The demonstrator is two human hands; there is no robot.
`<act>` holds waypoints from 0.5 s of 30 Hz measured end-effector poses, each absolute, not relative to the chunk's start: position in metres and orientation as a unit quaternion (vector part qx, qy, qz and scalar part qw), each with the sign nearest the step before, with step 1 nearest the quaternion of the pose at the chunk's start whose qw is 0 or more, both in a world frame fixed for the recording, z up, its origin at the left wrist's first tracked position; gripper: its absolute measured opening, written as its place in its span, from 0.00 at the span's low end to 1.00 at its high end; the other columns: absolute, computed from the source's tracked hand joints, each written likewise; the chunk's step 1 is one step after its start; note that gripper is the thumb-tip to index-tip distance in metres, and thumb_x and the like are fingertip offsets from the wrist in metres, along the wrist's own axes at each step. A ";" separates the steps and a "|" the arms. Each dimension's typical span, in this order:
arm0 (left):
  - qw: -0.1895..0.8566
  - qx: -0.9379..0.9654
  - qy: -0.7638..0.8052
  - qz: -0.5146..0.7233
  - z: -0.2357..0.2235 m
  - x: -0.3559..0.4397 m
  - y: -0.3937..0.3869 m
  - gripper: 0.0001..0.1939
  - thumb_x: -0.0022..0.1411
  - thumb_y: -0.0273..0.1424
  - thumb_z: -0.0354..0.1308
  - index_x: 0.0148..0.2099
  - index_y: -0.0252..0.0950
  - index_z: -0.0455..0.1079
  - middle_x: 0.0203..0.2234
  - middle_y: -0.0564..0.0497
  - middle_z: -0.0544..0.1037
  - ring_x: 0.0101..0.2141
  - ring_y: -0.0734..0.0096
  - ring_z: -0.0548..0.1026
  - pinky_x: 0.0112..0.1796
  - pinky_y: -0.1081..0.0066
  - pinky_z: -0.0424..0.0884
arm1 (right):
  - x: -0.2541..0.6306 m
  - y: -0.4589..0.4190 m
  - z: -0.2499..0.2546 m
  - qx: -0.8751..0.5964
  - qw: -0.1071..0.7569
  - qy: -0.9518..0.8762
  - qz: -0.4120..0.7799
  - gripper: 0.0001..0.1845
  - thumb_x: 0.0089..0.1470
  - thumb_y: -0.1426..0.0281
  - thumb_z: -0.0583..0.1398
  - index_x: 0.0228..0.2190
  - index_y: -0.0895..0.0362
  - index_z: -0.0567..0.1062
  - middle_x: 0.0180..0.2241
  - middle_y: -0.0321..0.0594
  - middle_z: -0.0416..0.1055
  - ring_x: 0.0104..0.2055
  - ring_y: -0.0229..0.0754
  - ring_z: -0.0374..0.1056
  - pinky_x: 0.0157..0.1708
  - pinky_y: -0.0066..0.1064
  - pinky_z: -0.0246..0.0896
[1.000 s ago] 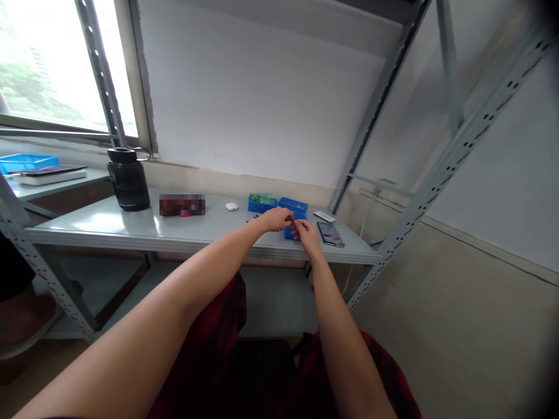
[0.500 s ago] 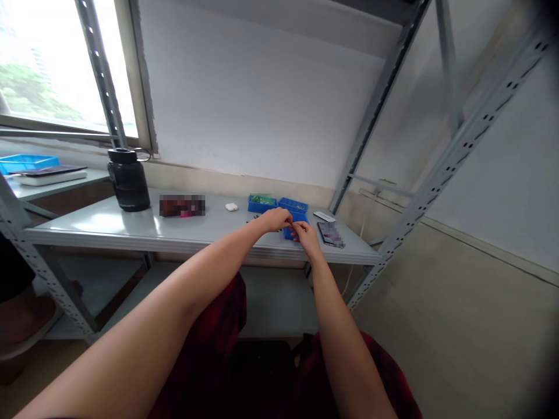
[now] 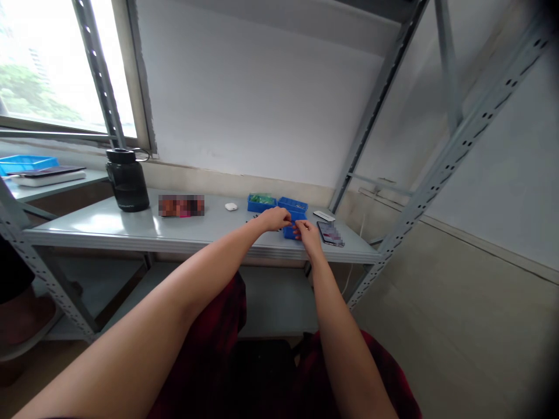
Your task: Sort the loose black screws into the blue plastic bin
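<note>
Against a white wall [image 3: 253, 87] is set a pale desk [image 3: 196, 230], with a black bottle [image 3: 127, 180] stood upright at its left end. The left hand [image 3: 278, 219] and right hand [image 3: 309, 235] are held close together but just apart at the front bin [image 3: 289, 233], fingers bent; whether anything is pinched cannot be told. Behind, two more blue bins [image 3: 257, 206] are placed side by side. A phone [image 3: 325, 231] is laid right of the hands; a white case [image 3: 231, 206] is seen farther left.
</note>
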State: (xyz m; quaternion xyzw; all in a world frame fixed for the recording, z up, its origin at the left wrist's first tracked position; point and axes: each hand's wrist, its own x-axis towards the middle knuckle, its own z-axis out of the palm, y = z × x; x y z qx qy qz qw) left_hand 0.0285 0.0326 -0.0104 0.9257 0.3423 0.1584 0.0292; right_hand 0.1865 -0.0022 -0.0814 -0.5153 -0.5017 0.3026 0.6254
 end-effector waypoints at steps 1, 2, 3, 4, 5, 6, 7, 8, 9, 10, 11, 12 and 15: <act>0.031 0.925 0.344 0.160 -0.010 0.029 0.032 0.11 0.62 0.33 0.54 0.39 0.35 0.76 0.34 0.48 0.80 0.34 0.68 0.76 0.34 0.75 0.68 | 0.187 -0.002 -0.082 -0.516 0.625 -0.502 0.302 0.20 0.41 0.52 0.63 0.27 0.55 0.73 0.27 0.39 0.74 0.27 0.41 0.68 0.24 0.30 0.61; 0.033 0.923 0.346 0.163 -0.009 0.029 0.032 0.11 0.62 0.33 0.54 0.39 0.35 0.76 0.33 0.48 0.80 0.34 0.68 0.76 0.34 0.75 0.68 | 0.187 -0.002 -0.082 -0.516 0.626 -0.501 0.301 0.20 0.40 0.51 0.63 0.27 0.55 0.73 0.26 0.39 0.74 0.28 0.41 0.68 0.24 0.30 0.61; 0.035 0.922 0.347 0.167 -0.009 0.029 0.031 0.11 0.62 0.33 0.54 0.39 0.35 0.76 0.33 0.48 0.80 0.34 0.68 0.76 0.34 0.75 0.68 | 0.187 -0.002 -0.082 -0.516 0.626 -0.501 0.300 0.20 0.40 0.51 0.63 0.27 0.55 0.73 0.26 0.39 0.73 0.28 0.41 0.68 0.24 0.30 0.61; 0.038 0.921 0.347 0.171 -0.008 0.029 0.031 0.11 0.62 0.33 0.54 0.39 0.35 0.76 0.34 0.48 0.80 0.34 0.68 0.76 0.34 0.75 0.68 | 0.187 -0.002 -0.083 -0.516 0.627 -0.500 0.300 0.20 0.41 0.51 0.63 0.27 0.55 0.73 0.26 0.39 0.73 0.28 0.41 0.68 0.24 0.30 0.61; 0.041 0.920 0.348 0.175 -0.008 0.028 0.030 0.11 0.62 0.33 0.54 0.39 0.35 0.76 0.34 0.48 0.80 0.34 0.68 0.76 0.35 0.75 0.68 | 0.187 -0.002 -0.083 -0.517 0.627 -0.499 0.301 0.20 0.41 0.51 0.63 0.27 0.55 0.73 0.26 0.39 0.73 0.28 0.41 0.67 0.24 0.30 0.61; 0.042 0.919 0.348 0.179 -0.008 0.028 0.029 0.11 0.62 0.34 0.53 0.39 0.35 0.76 0.34 0.48 0.80 0.34 0.68 0.76 0.35 0.75 0.68 | 0.187 -0.002 -0.083 -0.517 0.628 -0.498 0.301 0.20 0.41 0.51 0.63 0.27 0.55 0.73 0.27 0.39 0.73 0.28 0.41 0.67 0.24 0.30 0.61; 0.043 0.918 0.349 0.181 -0.007 0.028 0.028 0.12 0.62 0.34 0.53 0.39 0.35 0.76 0.34 0.48 0.80 0.34 0.68 0.76 0.35 0.74 0.68 | 0.188 -0.002 -0.083 -0.517 0.628 -0.498 0.301 0.20 0.42 0.51 0.63 0.28 0.56 0.73 0.27 0.39 0.73 0.27 0.41 0.67 0.24 0.30 0.61; 0.043 0.918 0.350 0.183 -0.007 0.028 0.028 0.12 0.62 0.34 0.53 0.39 0.35 0.76 0.34 0.48 0.80 0.34 0.68 0.76 0.35 0.74 0.68 | 0.188 -0.002 -0.083 -0.518 0.628 -0.497 0.301 0.20 0.42 0.52 0.62 0.28 0.56 0.73 0.27 0.39 0.73 0.28 0.41 0.67 0.24 0.29 0.61; 0.043 0.918 0.350 0.183 -0.007 0.028 0.028 0.12 0.62 0.34 0.53 0.39 0.35 0.76 0.34 0.48 0.80 0.34 0.68 0.76 0.35 0.74 0.68 | 0.188 -0.003 -0.083 -0.519 0.628 -0.497 0.300 0.20 0.42 0.52 0.62 0.28 0.56 0.73 0.27 0.39 0.73 0.28 0.41 0.67 0.24 0.29 0.61; 0.042 0.918 0.350 0.183 -0.007 0.028 0.028 0.12 0.63 0.34 0.53 0.39 0.35 0.76 0.34 0.48 0.80 0.34 0.68 0.76 0.35 0.74 0.68 | 0.188 -0.003 -0.083 -0.520 0.627 -0.497 0.299 0.19 0.42 0.52 0.62 0.28 0.55 0.73 0.27 0.39 0.74 0.28 0.41 0.67 0.24 0.29 0.61; 0.043 0.918 0.351 0.183 -0.007 0.028 0.028 0.12 0.63 0.34 0.53 0.39 0.35 0.76 0.34 0.48 0.80 0.34 0.68 0.76 0.35 0.74 0.68 | 0.187 -0.004 -0.082 -0.522 0.626 -0.497 0.298 0.19 0.42 0.52 0.62 0.28 0.55 0.73 0.28 0.39 0.74 0.28 0.41 0.67 0.24 0.29 0.61; 0.043 0.918 0.350 0.183 -0.007 0.028 0.028 0.12 0.63 0.34 0.53 0.39 0.35 0.76 0.34 0.48 0.80 0.34 0.68 0.76 0.35 0.74 0.68 | 0.187 -0.004 -0.082 -0.524 0.624 -0.497 0.298 0.19 0.43 0.52 0.62 0.28 0.55 0.73 0.28 0.39 0.74 0.28 0.41 0.68 0.24 0.30 0.61; 0.042 0.918 0.348 0.183 -0.007 0.028 0.028 0.12 0.63 0.34 0.53 0.38 0.35 0.76 0.34 0.48 0.80 0.33 0.68 0.76 0.34 0.74 0.68 | 0.187 -0.005 -0.082 -0.526 0.622 -0.495 0.303 0.18 0.43 0.53 0.62 0.28 0.55 0.73 0.28 0.39 0.74 0.29 0.41 0.68 0.25 0.30 0.62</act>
